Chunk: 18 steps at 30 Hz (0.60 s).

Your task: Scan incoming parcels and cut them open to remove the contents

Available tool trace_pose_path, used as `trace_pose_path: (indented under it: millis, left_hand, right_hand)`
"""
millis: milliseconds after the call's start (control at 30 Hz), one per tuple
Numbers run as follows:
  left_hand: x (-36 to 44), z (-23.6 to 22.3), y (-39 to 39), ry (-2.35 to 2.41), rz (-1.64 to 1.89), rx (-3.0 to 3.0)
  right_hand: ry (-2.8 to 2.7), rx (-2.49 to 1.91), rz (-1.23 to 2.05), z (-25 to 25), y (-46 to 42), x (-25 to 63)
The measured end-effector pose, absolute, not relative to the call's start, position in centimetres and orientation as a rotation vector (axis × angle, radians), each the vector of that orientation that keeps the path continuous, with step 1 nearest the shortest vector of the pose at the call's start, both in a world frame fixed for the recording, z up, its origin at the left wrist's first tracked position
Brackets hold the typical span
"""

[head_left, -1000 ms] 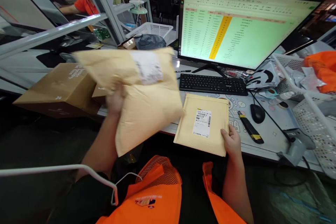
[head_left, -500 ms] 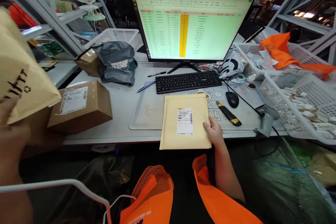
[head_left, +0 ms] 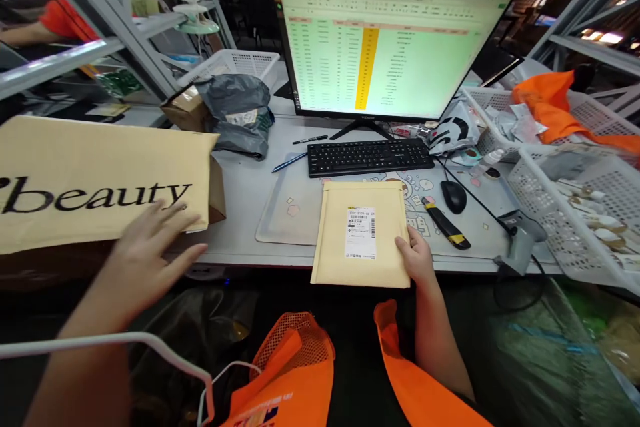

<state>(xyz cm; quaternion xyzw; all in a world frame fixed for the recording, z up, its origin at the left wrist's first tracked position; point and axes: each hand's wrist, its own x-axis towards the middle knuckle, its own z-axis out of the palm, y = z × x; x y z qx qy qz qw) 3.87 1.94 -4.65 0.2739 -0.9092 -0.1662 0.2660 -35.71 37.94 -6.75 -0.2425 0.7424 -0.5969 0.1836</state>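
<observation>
My right hand (head_left: 416,255) grips the right edge of a yellow padded envelope (head_left: 333,233), its thumb on top. A white shipping label (head_left: 361,233) faces up on the envelope, which reaches over the desk's front edge. At the left, my left hand (head_left: 150,257) has its fingers spread, by the lower edge of a larger tan padded mailer (head_left: 100,153) printed "beauty". Whether the fingertips touch that mailer I cannot tell. The mailer lies flat over a cardboard box (head_left: 217,192), hiding most of it.
A keyboard (head_left: 370,157), mouse (head_left: 453,196), box cutter (head_left: 447,223) and barcode scanner (head_left: 523,240) are on the desk (head_left: 240,227). Behind stands a monitor (head_left: 390,53). White baskets (head_left: 560,233) line the right; a grey plastic parcel (head_left: 237,113) sits at back left.
The larger mailer has gone from raised and tilted to lying over the cardboard box. My left hand has moved right and its fingers have spread. My right hand still holds the labelled envelope.
</observation>
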Motion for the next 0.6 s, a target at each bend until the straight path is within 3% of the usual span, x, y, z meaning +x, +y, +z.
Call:
trace_pose_path:
  millis: [133, 300, 500, 600]
  left_hand:
    - [-4.4, -5.7, 5.6, -2.432, -0.906, 0.442]
    - [-16.0, -9.0, 6.8, -2.439, -1.319, 0.62]
    - [-22.7, -8.1, 9.0, -1.664, -2.251, 0.377]
    - [-22.3, -8.0, 9.1, -1.423, -2.382, 0.429]
  right_hand:
    - [2.162, -0.658, -1.644, -7.5, 38.2, -36.2]
    - [2.215, -0.686, -1.624, -7.5, 38.5, -36.1]
    - [2.171, -0.739, -1.684, -7.0, 38.8, -35.6]
    - [2.219, -0.829, -1.668, -7.1, 38.7, -35.9]
